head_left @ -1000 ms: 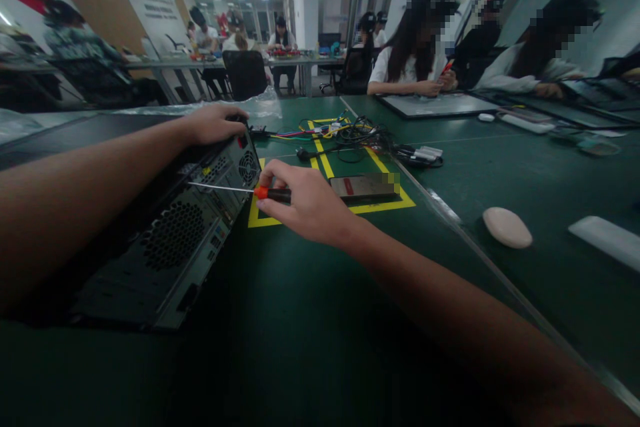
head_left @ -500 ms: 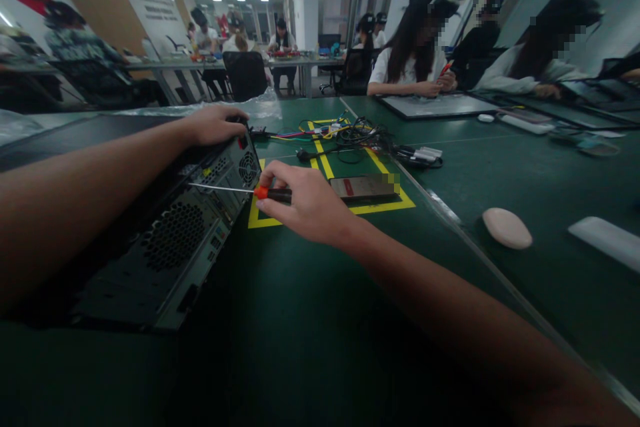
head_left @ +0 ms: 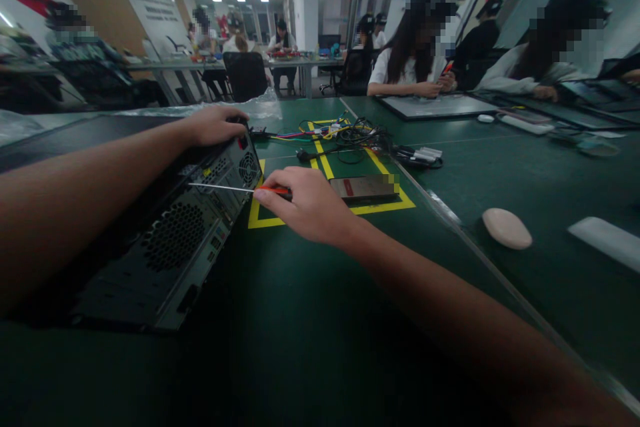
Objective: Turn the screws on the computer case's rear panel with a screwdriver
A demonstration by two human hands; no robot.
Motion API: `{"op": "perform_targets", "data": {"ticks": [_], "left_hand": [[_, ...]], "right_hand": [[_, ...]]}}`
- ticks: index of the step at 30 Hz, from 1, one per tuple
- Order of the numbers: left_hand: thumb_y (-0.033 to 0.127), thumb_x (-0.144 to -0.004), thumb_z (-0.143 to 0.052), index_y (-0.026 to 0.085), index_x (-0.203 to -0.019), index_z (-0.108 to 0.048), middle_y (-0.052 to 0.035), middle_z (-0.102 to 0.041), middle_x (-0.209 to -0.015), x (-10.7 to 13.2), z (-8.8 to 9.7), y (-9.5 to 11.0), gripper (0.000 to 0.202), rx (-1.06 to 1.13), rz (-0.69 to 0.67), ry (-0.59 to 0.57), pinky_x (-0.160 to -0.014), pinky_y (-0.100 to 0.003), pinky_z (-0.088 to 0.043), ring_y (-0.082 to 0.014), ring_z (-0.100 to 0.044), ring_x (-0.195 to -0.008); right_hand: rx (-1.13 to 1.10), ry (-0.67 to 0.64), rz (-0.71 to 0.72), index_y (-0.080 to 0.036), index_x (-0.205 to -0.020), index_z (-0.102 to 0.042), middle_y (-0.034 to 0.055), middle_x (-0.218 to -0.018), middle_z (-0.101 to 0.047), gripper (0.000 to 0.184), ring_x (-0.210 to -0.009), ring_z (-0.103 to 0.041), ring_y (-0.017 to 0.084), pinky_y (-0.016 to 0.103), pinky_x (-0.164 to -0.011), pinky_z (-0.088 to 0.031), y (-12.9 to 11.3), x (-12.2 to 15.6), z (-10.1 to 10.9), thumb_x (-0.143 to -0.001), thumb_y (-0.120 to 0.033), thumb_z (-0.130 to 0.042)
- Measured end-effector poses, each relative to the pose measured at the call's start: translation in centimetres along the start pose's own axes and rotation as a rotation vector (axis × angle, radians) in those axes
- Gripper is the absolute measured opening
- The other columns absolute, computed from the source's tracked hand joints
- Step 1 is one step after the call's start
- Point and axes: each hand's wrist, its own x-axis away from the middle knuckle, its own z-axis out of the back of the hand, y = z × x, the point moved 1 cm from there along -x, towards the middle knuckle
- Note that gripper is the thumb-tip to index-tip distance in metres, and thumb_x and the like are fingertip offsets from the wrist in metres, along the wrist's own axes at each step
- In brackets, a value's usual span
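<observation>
A black computer case (head_left: 180,307) lies on the green table at the left, its back panel with a round vent and ports facing me. My left hand (head_left: 215,125) rests over the case's far upper edge, fingers wrapped around the corner by the small fan grille. My right hand (head_left: 310,203) grips the orange and black handle of a screwdriver (head_left: 223,188) between thumb and fingers. The screwdriver's long thin shaft points left, its tip meeting the back panel near the slot covers; whether a screw sits under the tip is too small to tell.
Beyond my right hand lies a phone (head_left: 365,187) inside yellow tape (head_left: 270,221). Bundled cables (head_left: 360,135) lie further back. A pale rounded case (head_left: 507,228) and a white bar (head_left: 605,240) are at the right. Co-workers sit across the table by a flat panel (head_left: 435,105).
The screwdriver handle has turned in my right hand, and my thumb and fingers have shifted around it. The left hand and the computer case stay in place.
</observation>
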Motion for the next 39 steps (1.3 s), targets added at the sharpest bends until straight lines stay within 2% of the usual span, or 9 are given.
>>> {"op": "perform_targets", "data": {"ticks": [2, 6, 10, 12, 16, 22, 27, 33, 39], "left_hand": [[0.049, -0.083, -0.046, 0.006, -0.145, -0.058, -0.0182, -0.058, -0.149, 0.1, 0.1, 0.2, 0.076, 0.000, -0.002, -0.002, -0.119, -0.043, -0.036, -0.0333, -0.053, -0.136], [0.050, -0.082, -0.047, 0.006, -0.145, -0.058, -0.0184, -0.057, -0.151, 0.1, 0.1, 0.1, 0.078, 0.003, 0.003, 0.000, -0.119, -0.046, -0.036, -0.0368, -0.051, -0.138], [0.053, -0.076, -0.053, 0.023, -0.139, -0.067, -0.0085, -0.067, -0.142, -0.4, -0.2, -0.6, 0.071, 0.053, -0.008, 0.032, -0.117, -0.050, -0.039, -0.0384, -0.055, -0.135], [0.053, -0.074, -0.055, 0.027, -0.136, -0.069, -0.0061, -0.069, -0.138, -0.6, -0.3, -0.9, 0.068, 0.073, -0.017, 0.046, -0.117, -0.050, -0.039, -0.0382, -0.055, -0.134], [0.053, -0.075, -0.052, 0.022, -0.136, -0.069, -0.0082, -0.067, -0.141, -0.6, -0.5, -1.1, 0.071, 0.070, 0.008, 0.052, -0.117, -0.047, -0.040, -0.0374, -0.056, -0.135], [0.053, -0.071, -0.054, 0.027, -0.133, -0.071, -0.0048, -0.071, -0.135, -0.6, -0.4, -0.9, 0.069, 0.084, 0.022, 0.055, -0.115, -0.045, -0.042, -0.0373, -0.058, -0.131], [0.052, -0.074, -0.051, 0.025, -0.136, -0.069, -0.0050, -0.069, -0.138, -0.6, -0.4, -0.7, 0.070, 0.053, 0.028, 0.053, -0.115, -0.043, -0.041, -0.0349, -0.057, -0.133], [0.051, -0.081, -0.047, 0.011, -0.142, -0.062, -0.0147, -0.062, -0.146, -0.2, -0.2, -0.3, 0.075, -0.007, 0.010, 0.023, -0.116, -0.044, -0.039, -0.0341, -0.056, -0.134], [0.052, -0.083, -0.047, 0.014, -0.144, -0.061, -0.0123, -0.060, -0.148, -0.1, -0.1, -0.2, 0.073, -0.010, 0.033, 0.003, -0.117, -0.041, -0.038, -0.0314, -0.054, -0.136]], "right_hand": [[-0.013, -0.013, -0.025, -0.014, -0.093, -0.073, 0.0041, -0.086, -0.070, 0.035, -0.081, -0.060, 0.015, 0.028, -0.073, -0.036, -0.1, 0.0, -0.1, -0.101, -0.041, -0.053], [-0.061, 0.016, -0.017, -0.016, -0.103, -0.066, -0.0015, -0.081, -0.064, 0.026, -0.072, -0.055, 0.013, 0.026, -0.068, -0.034, -0.1, 0.2, -0.2, -0.091, -0.039, -0.068], [-0.051, 0.019, 0.042, -0.018, -0.098, -0.061, -0.0041, -0.079, -0.060, 0.015, -0.069, -0.051, 0.012, 0.026, -0.068, -0.033, 0.0, 0.2, -0.2, -0.088, -0.026, -0.068], [-0.048, 0.019, 0.048, -0.019, -0.097, -0.060, -0.0038, -0.079, -0.060, 0.011, -0.070, -0.051, 0.012, 0.026, -0.069, -0.034, 0.1, 0.1, -0.1, -0.088, -0.025, -0.066], [-0.056, 0.017, 0.051, -0.019, -0.097, -0.060, -0.0035, -0.080, -0.060, 0.012, -0.071, -0.051, 0.012, 0.027, -0.071, -0.034, 0.1, 0.1, 0.0, -0.089, -0.027, -0.065], [-0.064, 0.017, 0.058, -0.019, -0.096, -0.061, -0.0035, -0.080, -0.060, 0.011, -0.071, -0.052, 0.012, 0.027, -0.071, -0.034, 0.1, 0.2, 0.0, -0.090, -0.026, -0.064], [-0.064, 0.017, 0.050, -0.019, -0.097, -0.061, -0.0032, -0.081, -0.060, 0.012, -0.073, -0.053, 0.013, 0.027, -0.071, -0.034, 0.1, 0.2, 0.0, -0.089, -0.028, -0.065], [-0.068, 0.014, 0.047, -0.020, -0.097, -0.061, -0.0026, -0.082, -0.062, 0.013, -0.074, -0.054, 0.013, 0.027, -0.072, -0.035, 0.2, 0.1, -0.1, -0.090, -0.029, -0.065], [-0.057, 0.016, 0.049, -0.019, -0.098, -0.062, -0.0030, -0.081, -0.061, 0.013, -0.073, -0.053, 0.013, 0.027, -0.072, -0.035, 0.2, 0.1, -0.1, -0.090, -0.029, -0.065]]}}
